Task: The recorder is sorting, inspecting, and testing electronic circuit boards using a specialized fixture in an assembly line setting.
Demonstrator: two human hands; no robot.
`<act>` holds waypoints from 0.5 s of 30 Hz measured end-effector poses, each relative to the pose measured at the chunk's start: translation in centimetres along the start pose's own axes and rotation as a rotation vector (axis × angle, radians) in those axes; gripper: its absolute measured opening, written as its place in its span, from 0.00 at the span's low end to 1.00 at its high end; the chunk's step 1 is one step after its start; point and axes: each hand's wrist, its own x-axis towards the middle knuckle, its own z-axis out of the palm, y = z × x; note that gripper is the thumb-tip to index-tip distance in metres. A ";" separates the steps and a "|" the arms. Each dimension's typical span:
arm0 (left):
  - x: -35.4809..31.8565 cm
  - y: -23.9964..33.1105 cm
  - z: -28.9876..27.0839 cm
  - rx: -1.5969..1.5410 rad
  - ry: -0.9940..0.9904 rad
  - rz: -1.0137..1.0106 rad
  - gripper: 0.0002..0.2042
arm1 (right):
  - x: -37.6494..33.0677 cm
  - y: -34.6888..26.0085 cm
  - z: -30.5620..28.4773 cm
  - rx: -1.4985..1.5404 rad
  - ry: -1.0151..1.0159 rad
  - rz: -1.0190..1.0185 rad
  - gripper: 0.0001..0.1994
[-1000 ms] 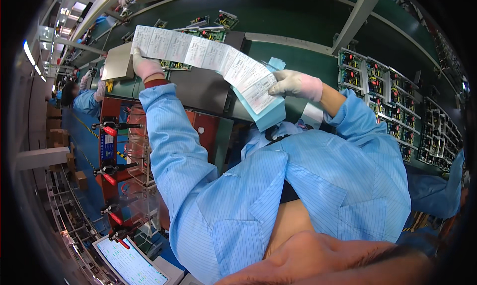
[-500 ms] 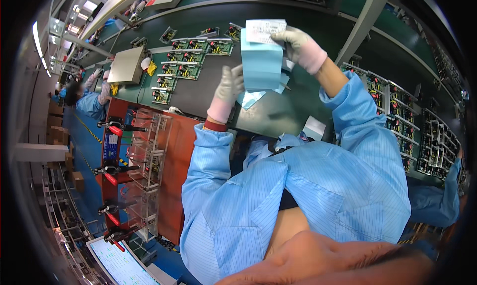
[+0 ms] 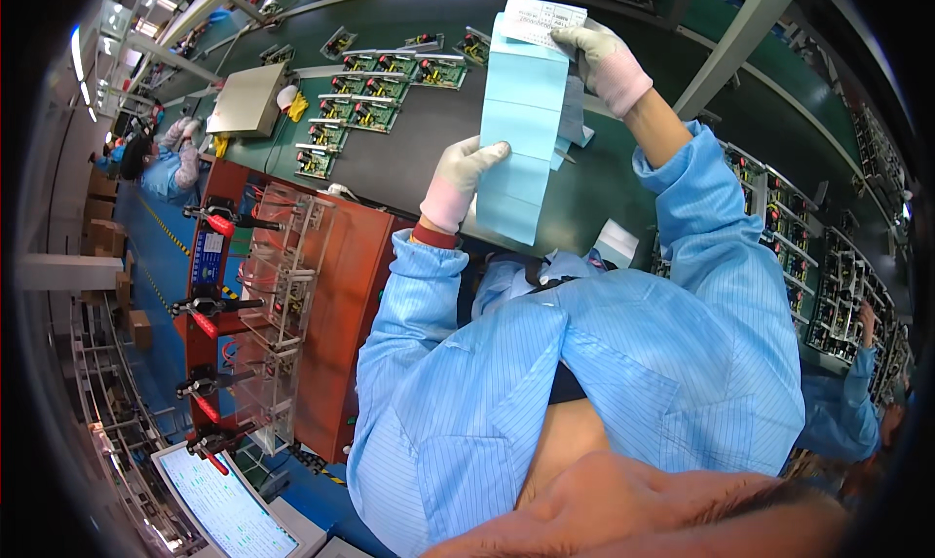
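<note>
A long light-blue paper strip [image 3: 524, 125] with fold creases hangs between my two gloved hands above the bench. At its top end lies a white printed slip [image 3: 536, 15]. My right hand [image 3: 604, 63] pinches that upper end by its right edge. My left hand [image 3: 466, 180] closes its thumb and fingers on the strip's left edge, lower down; the fingertips behind the paper are hidden. Beyond the strip's right edge, several loose blue and pale paper pieces [image 3: 575, 134] show partly.
Green circuit boards [image 3: 365, 112] stand in rows on the bench at the left, near a metal box [image 3: 248, 100]. More boards [image 3: 779, 227] fill racks at the right. Red-handled clamps [image 3: 209, 315] line a fixture on the left. Co-workers sit at the far left and right.
My left hand has moved to the strip and taken hold of its left edge. The strip is unfolded longer, and my right hand has raised its upper end slightly.
</note>
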 end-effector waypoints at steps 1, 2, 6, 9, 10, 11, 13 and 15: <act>-0.1 0.0 0.1 -0.011 0.010 -0.006 0.17 | 0.0 0.0 -0.1 -0.034 -0.003 -0.009 0.16; -0.1 0.0 0.2 -0.021 0.020 -0.012 0.16 | 0.0 -0.2 -0.2 -0.068 -0.006 -0.019 0.16; 0.5 -2.1 -0.3 0.017 -0.067 0.097 0.23 | -1.0 -1.2 -0.3 -0.266 -0.128 -0.064 0.18; 1.7 -2.6 -0.2 -0.091 -0.138 0.148 0.29 | -2.1 -2.1 -0.2 -0.327 -0.186 -0.085 0.19; 1.8 -2.6 -0.2 -0.214 -0.166 0.158 0.31 | -2.8 -2.3 0.0 -0.318 -0.216 -0.081 0.20; 2.0 -2.7 -0.1 -0.338 -0.195 0.167 0.34 | -3.4 -2.6 0.1 -0.309 -0.245 -0.077 0.21; 2.2 -2.2 0.0 -0.462 -0.223 0.171 0.37 | -4.4 -2.8 0.1 -0.297 -0.271 -0.070 0.21; 2.9 -0.3 0.3 -0.568 -0.230 0.111 0.40 | -5.3 -2.8 -0.3 -0.343 -0.334 0.008 0.24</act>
